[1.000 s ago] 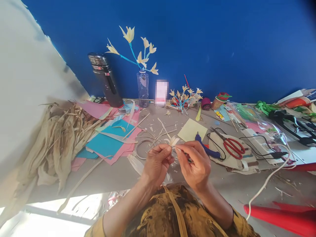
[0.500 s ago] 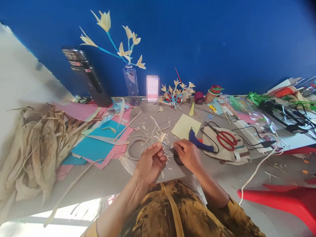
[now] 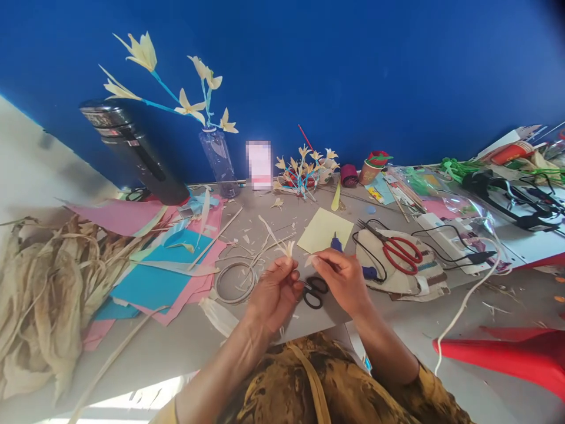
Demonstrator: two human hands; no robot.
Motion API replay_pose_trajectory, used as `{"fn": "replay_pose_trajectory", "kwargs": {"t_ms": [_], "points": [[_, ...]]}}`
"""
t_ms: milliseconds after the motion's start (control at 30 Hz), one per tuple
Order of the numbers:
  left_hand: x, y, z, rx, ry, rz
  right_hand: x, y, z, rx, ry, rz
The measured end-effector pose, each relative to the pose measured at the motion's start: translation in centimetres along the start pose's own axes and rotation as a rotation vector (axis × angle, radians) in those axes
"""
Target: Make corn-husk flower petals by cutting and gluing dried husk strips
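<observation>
My left hand (image 3: 273, 291) pinches a small cream husk flower (image 3: 288, 249) by its base, holding it above the grey table (image 3: 185, 335). My right hand (image 3: 342, 277) is beside it, its thumb and forefinger pinched on a small pale husk petal (image 3: 310, 259). Black-handled scissors (image 3: 314, 290) lie on the table between and under my two hands. A blue glue gun (image 3: 338, 242) lies just beyond my right hand, next to a pale yellow paper square (image 3: 325, 229).
Dried corn husks (image 3: 48, 288) are heaped at the left. Blue and pink paper sheets (image 3: 168, 271), a wire ring (image 3: 232, 281), red scissors (image 3: 399, 253) on a cloth, a black flask (image 3: 132, 153), a bottle with husk flowers (image 3: 216, 159) and a red chair (image 3: 507, 359) surround the spot.
My right hand has lifted off the table, leaving the black scissors lying there, and has come back beside the flower with a small petal pinched in it. The view has shifted a little.
</observation>
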State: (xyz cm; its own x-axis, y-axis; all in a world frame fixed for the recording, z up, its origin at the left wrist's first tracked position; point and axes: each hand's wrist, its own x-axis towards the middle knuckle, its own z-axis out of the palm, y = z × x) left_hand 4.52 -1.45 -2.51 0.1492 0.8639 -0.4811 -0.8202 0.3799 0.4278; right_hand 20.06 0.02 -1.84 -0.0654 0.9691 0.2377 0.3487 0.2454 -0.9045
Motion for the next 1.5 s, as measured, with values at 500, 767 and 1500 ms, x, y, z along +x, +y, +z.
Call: {"fn": "replay_pose_trajectory", "kwargs": {"t_ms": [500, 767, 1500], "points": [[0.8, 0.0, 0.0, 0.011, -0.012, -0.019, 0.5, 1.7, -1.4, -0.683, -0.113, -0.053], [0.9, 0.3, -0.1, -0.003, -0.007, -0.055, 0.5, 4.9, -6.9, -0.846, -0.187, -0.012], [0.9, -0.1, 1.0, 0.037, -0.102, 0.100, 0.0, 8.0, -10.3, -0.512, -0.121, -0.108]]}}
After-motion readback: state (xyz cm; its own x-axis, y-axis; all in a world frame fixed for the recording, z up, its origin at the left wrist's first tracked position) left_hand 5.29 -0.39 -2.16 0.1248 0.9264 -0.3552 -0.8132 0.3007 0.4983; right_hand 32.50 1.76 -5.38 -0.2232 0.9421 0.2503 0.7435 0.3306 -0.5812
